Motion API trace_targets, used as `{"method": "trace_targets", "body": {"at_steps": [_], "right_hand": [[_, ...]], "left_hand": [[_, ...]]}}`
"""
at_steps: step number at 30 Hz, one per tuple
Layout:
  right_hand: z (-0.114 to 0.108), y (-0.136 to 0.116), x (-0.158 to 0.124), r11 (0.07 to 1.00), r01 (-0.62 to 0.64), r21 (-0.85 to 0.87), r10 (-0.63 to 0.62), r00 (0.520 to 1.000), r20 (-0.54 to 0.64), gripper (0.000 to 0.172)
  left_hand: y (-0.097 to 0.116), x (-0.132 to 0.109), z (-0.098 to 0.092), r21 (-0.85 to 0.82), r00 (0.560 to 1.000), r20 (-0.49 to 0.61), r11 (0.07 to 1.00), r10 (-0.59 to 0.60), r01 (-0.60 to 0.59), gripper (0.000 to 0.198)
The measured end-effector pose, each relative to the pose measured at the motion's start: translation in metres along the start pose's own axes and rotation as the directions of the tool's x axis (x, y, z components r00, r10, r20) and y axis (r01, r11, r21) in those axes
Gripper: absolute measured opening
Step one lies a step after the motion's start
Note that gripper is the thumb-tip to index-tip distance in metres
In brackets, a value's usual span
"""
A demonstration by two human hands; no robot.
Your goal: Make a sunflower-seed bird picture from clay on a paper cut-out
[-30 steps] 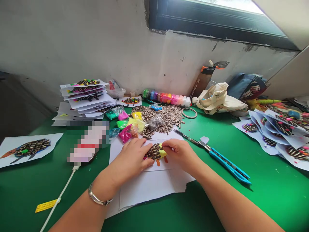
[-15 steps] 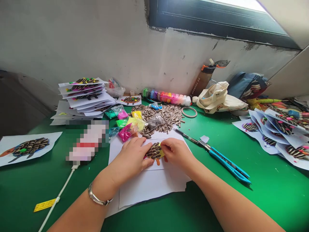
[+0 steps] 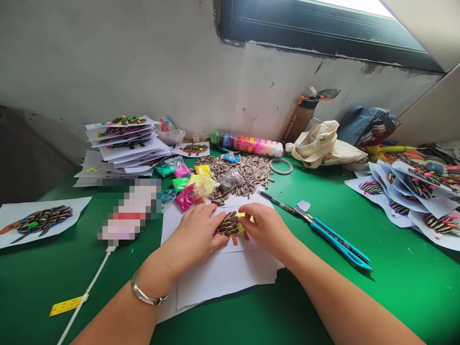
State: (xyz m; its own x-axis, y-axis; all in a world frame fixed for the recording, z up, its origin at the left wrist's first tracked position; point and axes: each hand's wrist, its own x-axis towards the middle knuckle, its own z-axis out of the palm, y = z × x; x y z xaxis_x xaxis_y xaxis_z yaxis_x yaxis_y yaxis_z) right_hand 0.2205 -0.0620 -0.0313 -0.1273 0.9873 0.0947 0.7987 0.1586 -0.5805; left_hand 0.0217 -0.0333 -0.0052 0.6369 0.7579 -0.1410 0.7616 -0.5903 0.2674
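Note:
My left hand (image 3: 203,230) lies with fingers spread on a white sheet of paper (image 3: 226,268), beside a small picture of striped sunflower seeds (image 3: 228,224). The seeds are set in overlapping rows on yellow clay (image 3: 240,231), with orange feet (image 3: 235,240) below. From the right, my right hand (image 3: 264,223) reaches the picture's edge, its forefinger and thumb curved and slightly apart. No seed shows between those fingertips. Both hands cover parts of the picture. Behind them lies a heap of loose sunflower seeds (image 3: 247,172).
Bags of coloured clay (image 3: 187,196) lie ahead of my left hand. A pen (image 3: 276,202) and a blue cutter (image 3: 339,242) lie to the right, near a tape roll (image 3: 281,166). Stacked seed pictures stand left (image 3: 125,143) and right (image 3: 413,191). A blurred-out object (image 3: 131,211) trails a white cable.
The forefinger and thumb of my right hand have loosened from a tight pinch and are now a little apart. My left hand stays where it was on the paper.

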Motion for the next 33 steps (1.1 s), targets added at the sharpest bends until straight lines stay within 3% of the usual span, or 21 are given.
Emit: {"method": "trace_targets", "body": {"at_steps": [6, 12, 19, 33], "right_hand": [[-0.003, 0.003, -0.004, 0.994, 0.05, -0.099, -0.049, 0.999, 0.008, 0.021], [-0.004, 0.001, -0.003, 0.991, -0.027, -0.13, 0.027, 1.0, 0.001, 0.021], [0.001, 0.003, -0.001, 0.989, -0.006, -0.148, 0.013, 0.999, 0.049, 0.027], [0.007, -0.002, -0.002, 0.983, 0.018, -0.182, -0.004, 0.997, 0.082, 0.023]], "left_hand": [[-0.001, -0.001, 0.001, -0.01, 1.0, -0.001, 1.0, -0.003, 0.003, 0.043], [-0.001, 0.0, 0.001, 0.002, 1.0, 0.006, 1.0, -0.001, 0.001, 0.045], [0.0, -0.001, 0.0, -0.005, 1.0, -0.006, 1.0, 0.0, 0.0, 0.042], [0.0, 0.0, 0.0, 0.035, 1.0, 0.002, 0.999, 0.021, -0.021, 0.039]]}}
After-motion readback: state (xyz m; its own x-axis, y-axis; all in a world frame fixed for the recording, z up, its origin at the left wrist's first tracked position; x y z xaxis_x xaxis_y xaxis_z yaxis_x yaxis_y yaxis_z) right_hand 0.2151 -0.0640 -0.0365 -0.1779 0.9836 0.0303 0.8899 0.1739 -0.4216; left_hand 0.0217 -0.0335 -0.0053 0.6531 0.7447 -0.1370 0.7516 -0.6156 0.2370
